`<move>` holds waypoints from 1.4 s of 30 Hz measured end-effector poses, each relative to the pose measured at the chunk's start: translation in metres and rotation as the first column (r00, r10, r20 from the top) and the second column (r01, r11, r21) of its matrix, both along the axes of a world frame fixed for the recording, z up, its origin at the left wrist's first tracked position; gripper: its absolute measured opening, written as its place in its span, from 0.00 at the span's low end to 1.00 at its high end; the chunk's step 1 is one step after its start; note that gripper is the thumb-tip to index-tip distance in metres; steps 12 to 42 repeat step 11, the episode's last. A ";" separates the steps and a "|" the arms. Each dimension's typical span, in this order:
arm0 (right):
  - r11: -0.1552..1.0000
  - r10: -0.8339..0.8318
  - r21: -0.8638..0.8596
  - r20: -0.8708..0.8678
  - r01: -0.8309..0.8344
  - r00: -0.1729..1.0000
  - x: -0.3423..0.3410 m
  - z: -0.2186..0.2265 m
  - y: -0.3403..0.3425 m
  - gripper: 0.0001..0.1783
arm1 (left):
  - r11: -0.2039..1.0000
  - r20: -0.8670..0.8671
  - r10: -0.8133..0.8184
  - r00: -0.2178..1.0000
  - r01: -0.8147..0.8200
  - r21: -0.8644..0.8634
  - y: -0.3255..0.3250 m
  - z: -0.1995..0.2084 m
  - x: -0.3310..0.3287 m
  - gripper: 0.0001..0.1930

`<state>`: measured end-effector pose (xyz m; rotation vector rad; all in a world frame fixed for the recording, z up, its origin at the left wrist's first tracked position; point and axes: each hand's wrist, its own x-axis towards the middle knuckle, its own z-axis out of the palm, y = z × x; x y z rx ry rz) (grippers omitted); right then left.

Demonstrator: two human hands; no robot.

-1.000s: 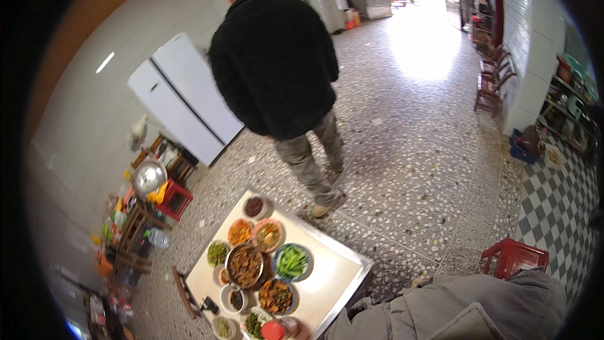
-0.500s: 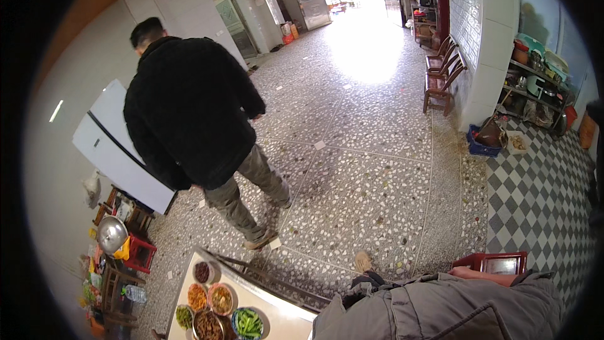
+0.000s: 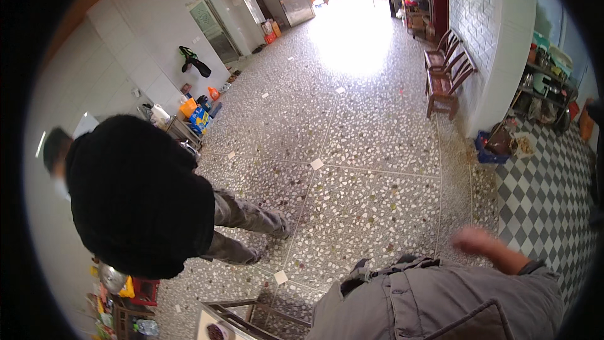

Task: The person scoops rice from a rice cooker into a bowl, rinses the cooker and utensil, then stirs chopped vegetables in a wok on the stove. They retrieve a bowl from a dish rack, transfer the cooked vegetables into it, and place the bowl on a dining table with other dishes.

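My right hand (image 3: 475, 242) reaches out past the grey jacket sleeve (image 3: 536, 269) at the lower right, over the speckled floor near the checkered tiles. Motion smears its fingers, so I cannot make out whether they are closed or hold anything. My left hand is out of sight; the grey jacket (image 3: 428, 302) fills the lower middle. Closest on the left side is a pale table corner (image 3: 204, 327) bearing a bowl of dark food (image 3: 217, 332), with a wooden chair (image 3: 242, 316) along its edge.
A person in a black jacket (image 3: 138, 201) stands at the left. Wooden chairs (image 3: 450, 82) line the right wall. A blue crate (image 3: 492, 151) and a loaded shelf rack (image 3: 541, 91) stand beyond the checkered floor (image 3: 541, 214). A red stool (image 3: 146, 291) is at the lower left.
The view has shifted; most dishes on the table have left it. The other person has moved left and turned. My right hand has lifted from beside the red wooden seat, which no longer shows.
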<state>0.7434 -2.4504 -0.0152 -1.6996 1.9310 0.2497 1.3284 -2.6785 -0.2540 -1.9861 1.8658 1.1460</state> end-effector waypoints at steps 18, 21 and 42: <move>-0.226 0.202 -0.964 0.094 0.140 0.975 -0.041 0.322 -0.298 0.27 | 0.901 -0.499 0.216 0.840 -0.368 -0.229 -0.281 -0.010 -0.171 0.24; -0.226 0.202 -0.964 0.094 0.140 0.975 -0.041 0.322 -0.298 0.27 | 0.901 -0.499 0.216 0.840 -0.368 -0.229 -0.281 -0.010 -0.171 0.24; -0.226 0.202 -0.964 0.094 0.140 0.975 -0.041 0.322 -0.298 0.27 | 0.901 -0.499 0.216 0.840 -0.368 -0.229 -0.281 -0.010 -0.171 0.24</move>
